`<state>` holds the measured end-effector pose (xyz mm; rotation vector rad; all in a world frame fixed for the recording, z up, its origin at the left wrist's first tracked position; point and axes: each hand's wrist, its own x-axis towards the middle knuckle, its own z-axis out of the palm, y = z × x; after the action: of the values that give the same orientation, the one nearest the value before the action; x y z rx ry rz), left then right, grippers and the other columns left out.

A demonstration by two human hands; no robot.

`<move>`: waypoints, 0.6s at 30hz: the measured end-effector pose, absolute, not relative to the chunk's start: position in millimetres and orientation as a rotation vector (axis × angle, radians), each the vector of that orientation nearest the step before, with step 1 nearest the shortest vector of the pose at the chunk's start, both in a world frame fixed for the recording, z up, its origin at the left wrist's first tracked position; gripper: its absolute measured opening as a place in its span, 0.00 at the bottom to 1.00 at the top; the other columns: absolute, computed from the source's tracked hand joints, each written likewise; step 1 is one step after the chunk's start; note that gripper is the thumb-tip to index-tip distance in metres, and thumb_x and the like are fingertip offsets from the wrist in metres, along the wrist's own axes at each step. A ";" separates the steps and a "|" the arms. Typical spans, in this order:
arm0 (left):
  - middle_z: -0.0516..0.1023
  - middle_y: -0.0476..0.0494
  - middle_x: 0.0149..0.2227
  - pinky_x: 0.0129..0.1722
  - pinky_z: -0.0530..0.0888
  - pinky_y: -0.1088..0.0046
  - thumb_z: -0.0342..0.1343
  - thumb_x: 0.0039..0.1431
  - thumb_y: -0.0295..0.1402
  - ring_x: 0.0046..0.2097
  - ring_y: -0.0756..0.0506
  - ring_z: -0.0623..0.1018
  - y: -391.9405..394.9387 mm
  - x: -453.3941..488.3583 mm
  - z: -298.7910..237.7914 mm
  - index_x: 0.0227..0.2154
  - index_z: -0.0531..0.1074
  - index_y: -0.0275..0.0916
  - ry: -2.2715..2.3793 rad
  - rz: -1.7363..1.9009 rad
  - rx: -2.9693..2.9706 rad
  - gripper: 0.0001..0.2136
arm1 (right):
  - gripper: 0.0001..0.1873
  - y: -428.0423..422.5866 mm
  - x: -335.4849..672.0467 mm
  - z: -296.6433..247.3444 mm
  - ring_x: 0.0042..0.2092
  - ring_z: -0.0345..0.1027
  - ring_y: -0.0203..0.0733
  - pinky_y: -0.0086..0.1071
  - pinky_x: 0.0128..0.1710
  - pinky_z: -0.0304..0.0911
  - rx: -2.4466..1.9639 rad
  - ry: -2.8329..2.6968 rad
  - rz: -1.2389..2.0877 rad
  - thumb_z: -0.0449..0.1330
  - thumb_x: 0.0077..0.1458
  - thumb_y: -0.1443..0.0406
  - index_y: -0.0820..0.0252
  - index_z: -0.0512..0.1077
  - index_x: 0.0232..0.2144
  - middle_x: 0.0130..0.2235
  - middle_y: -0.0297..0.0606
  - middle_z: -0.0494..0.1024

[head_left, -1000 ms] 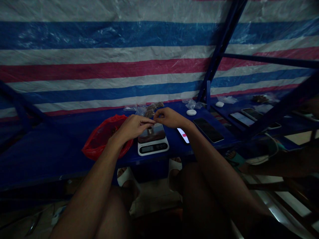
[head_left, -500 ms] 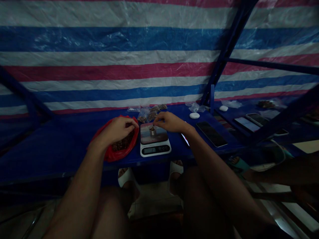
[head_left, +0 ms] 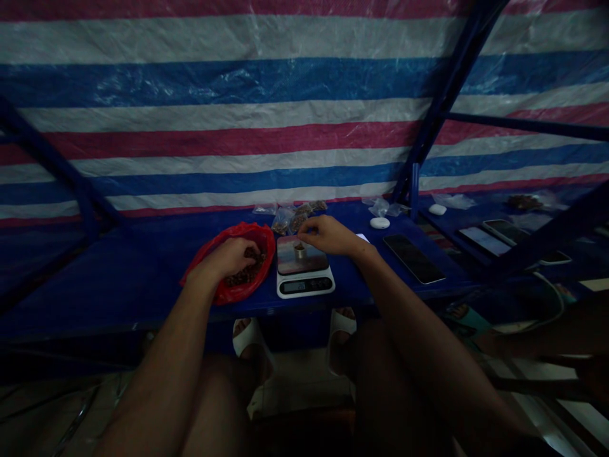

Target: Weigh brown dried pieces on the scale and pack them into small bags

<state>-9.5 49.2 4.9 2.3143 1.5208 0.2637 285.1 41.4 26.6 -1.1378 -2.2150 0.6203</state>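
Note:
My left hand is inside a red plastic bag, fingers curled down at the small brown pieces heaped there. Whether it grips any of them is hidden. To the right of the bag sits a white digital kitchen scale, its display lit. On its platform stands a small metal cup with brown bits showing at the top. Just above the cup's rim, my right hand has thumb and fingertips pinched together. Anything between those fingertips is too small to make out.
Small clear bags of brown pieces lie behind the scale. To the right are a white earbud case and a dark phone. More phones lie beyond the blue frame post. A striped sheet hangs behind.
My left hand has lowered from over the red bag's edge into the brown pieces. My right hand stays pinched above the cup. The whole view has shifted slightly.

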 end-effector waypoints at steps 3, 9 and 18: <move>0.88 0.43 0.43 0.46 0.76 0.70 0.62 0.56 0.34 0.42 0.41 0.85 46.7 -11.3 9.0 0.37 0.85 0.44 1.535 0.296 2.340 0.09 | 0.08 40.5 286.6 28.4 0.38 0.75 0.41 0.33 0.42 0.65 -1.144 -2.196 0.584 0.62 0.59 0.68 0.61 0.82 0.34 0.38 0.40 0.84; 0.88 0.45 0.45 0.47 0.77 0.70 0.62 0.60 0.38 0.45 0.41 0.85 31.8 -2.4 29.4 0.40 0.85 0.45 1.472 0.433 2.381 0.09 | 0.06 40.1 290.0 30.0 0.39 0.74 0.42 0.34 0.43 0.65 -1.161 -2.135 0.546 0.62 0.59 0.69 0.63 0.81 0.35 0.38 0.41 0.84; 0.87 0.44 0.49 0.53 0.77 0.65 0.61 0.64 0.39 0.49 0.39 0.84 28.4 47.0 49.4 0.47 0.85 0.44 1.284 0.641 2.393 0.13 | 0.08 42.2 290.9 28.9 0.39 0.75 0.42 0.32 0.42 0.64 -1.185 -2.116 0.538 0.61 0.62 0.67 0.63 0.80 0.35 0.38 0.41 0.84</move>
<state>47.0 28.4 49.4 2.3935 1.2838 0.6407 290.9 42.2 28.9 -1.1853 -2.1162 0.5382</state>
